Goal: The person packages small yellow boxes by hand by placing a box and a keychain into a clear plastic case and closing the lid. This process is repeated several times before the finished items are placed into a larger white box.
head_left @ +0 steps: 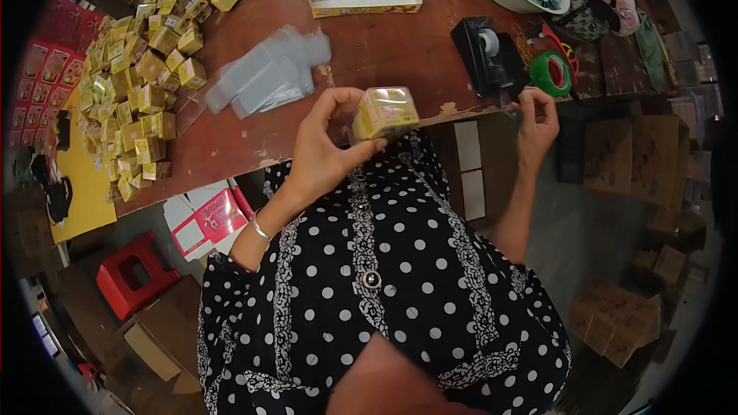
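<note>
Blurred skin (396,384) closest, at 6 o'clock, polka-dot garment (415,269) just above it. Left hand (327,146), silver bangle (261,227) on the wrist, is gripping a small yellow box (387,114) between thumb and fingers — box sits just above view centre, toward 12, at the near edge of the brown table (400,54). Clear shiny layer over its top.

Right hand (538,119) between 2 and 3 o'clock: fingers curled mostly closed, fingertips near the front end of the black tape dispenser (480,61). Can't tell if it pinches any tape.

Rest of the layout: green tape roll (551,73) at 2, just beside the dispenser. Basin (565,6) of green and purple packets at 1. Tray (367,6) with rows of yellow boxes at 12. Flat clear sleeves (269,77), overlapping, between 10 and 11. Loose heap of yellow boxes (146,92) around 10 — some tilted, some stacked. Off the table: red stool (137,273) at 8, cardboard boxes (634,157) at 3.
</note>
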Demonstrator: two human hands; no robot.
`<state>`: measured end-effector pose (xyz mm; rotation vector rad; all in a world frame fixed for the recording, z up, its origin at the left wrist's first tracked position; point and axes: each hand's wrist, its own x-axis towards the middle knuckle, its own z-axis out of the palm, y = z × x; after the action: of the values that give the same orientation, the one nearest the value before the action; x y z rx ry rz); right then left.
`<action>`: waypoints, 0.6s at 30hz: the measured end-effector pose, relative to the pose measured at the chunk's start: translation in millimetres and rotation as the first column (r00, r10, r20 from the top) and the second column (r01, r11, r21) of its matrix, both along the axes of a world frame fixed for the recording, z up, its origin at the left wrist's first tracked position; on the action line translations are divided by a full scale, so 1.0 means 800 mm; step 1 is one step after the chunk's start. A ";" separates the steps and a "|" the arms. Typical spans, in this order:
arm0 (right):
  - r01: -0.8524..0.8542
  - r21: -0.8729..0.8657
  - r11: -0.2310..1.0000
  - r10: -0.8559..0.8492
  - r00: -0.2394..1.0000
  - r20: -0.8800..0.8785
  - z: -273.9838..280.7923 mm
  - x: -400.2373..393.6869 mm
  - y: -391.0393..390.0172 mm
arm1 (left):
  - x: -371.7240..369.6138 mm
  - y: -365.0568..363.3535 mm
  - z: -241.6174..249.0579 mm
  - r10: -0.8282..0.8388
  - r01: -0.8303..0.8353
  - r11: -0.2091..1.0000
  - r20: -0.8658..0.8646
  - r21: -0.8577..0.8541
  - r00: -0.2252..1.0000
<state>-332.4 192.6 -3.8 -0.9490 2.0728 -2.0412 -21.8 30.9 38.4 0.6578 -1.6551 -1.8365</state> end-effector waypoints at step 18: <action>-0.558 -0.122 0.821 0.567 0.770 0.293 0.065 0.186 -0.062 | -0.009 0.002 -0.011 0.258 -0.256 0.777 -0.079 -0.576 0.963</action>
<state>-183.6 143.0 47.9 -1.0079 1.3733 -1.7525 -29.3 32.3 29.5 0.5719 -1.8909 -1.0423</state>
